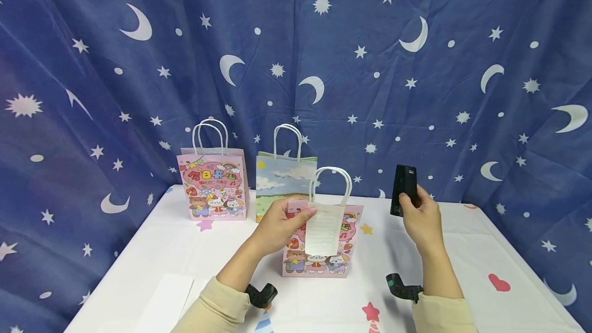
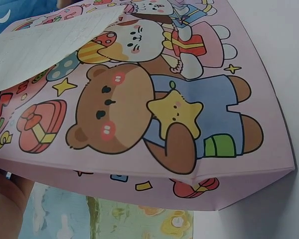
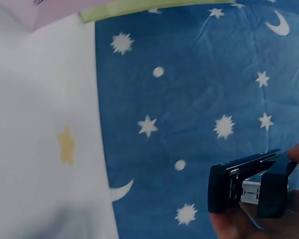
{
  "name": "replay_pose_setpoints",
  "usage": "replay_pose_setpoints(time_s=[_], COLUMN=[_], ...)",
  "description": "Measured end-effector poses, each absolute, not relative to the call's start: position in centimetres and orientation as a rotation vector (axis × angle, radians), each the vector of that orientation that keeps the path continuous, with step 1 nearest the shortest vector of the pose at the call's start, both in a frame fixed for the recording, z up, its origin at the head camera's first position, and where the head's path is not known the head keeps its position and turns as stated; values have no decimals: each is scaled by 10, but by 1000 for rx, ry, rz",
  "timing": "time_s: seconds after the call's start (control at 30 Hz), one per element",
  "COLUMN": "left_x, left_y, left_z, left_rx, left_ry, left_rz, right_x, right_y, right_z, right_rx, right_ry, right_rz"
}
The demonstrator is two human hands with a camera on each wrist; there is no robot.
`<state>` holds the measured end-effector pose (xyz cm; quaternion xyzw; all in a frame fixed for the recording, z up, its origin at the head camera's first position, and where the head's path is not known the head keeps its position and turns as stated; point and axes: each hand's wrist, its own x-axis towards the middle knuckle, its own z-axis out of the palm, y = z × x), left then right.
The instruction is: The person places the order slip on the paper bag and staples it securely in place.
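My left hand point(image 1: 276, 226) pinches the top left edge of a pink paper gift bag point(image 1: 292, 267), thumb in front. A small lined paper slip point(image 1: 322, 233) lies against the bag's upper front, below its white handle, with the thumb tip at its top left. The left wrist view shows the bag's bear print point(image 2: 124, 109) close up, with the slip point(image 2: 45, 50) standing away from the front. To the right, my right hand point(image 1: 424, 220) holds a black stapler point(image 1: 404, 184) raised above the table. Its jaws stand apart in the right wrist view, where the stapler point(image 3: 220, 189) appears side-on.
Another pink gift bag point(image 1: 215, 189) stands at the back left. A sky-and-meadow bag point(image 1: 273, 179) is behind the held one, partly covered. A white sheet or card point(image 1: 166, 299) lies at front left. A blue star-and-moon curtain point(image 1: 342, 91) hangs behind the white-covered table point(image 1: 444, 251).
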<state>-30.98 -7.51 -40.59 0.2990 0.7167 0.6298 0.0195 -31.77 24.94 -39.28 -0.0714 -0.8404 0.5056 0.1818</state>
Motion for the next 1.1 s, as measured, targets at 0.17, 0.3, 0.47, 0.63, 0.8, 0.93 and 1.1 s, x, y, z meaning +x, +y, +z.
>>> replay_pose_setpoints(time_s=[0.17, 0.3, 0.47, 0.63, 0.8, 0.93, 1.1], left_x=[-309, -309, -310, -310, -310, -309, -309], left_y=[-76, -76, -76, -76, -76, -76, -76], left_z=[-405, -406, -406, -406, -406, -406, -406], left_rx=[914, 912, 910, 896, 889, 885, 896], left_ry=[2217, 2201, 2202, 2208, 2211, 2216, 2209], left_rz=[1955, 1959, 1955, 1948, 1945, 1945, 1950], right_x=[-322, -324, -326, -329, -332, -334, -338], right_y=[256, 262, 270, 277, 282, 286, 290], right_z=[-402, -410, -420, -431, -439, -444, -451], right_rx=[-275, -313, -361, -393, -409, -420, -438], right_ry=[-2474, -2532, -2610, -2700, -2754, -2802, -2882], right_rz=[1307, 1204, 1181, 1166, 1138, 1115, 1105])
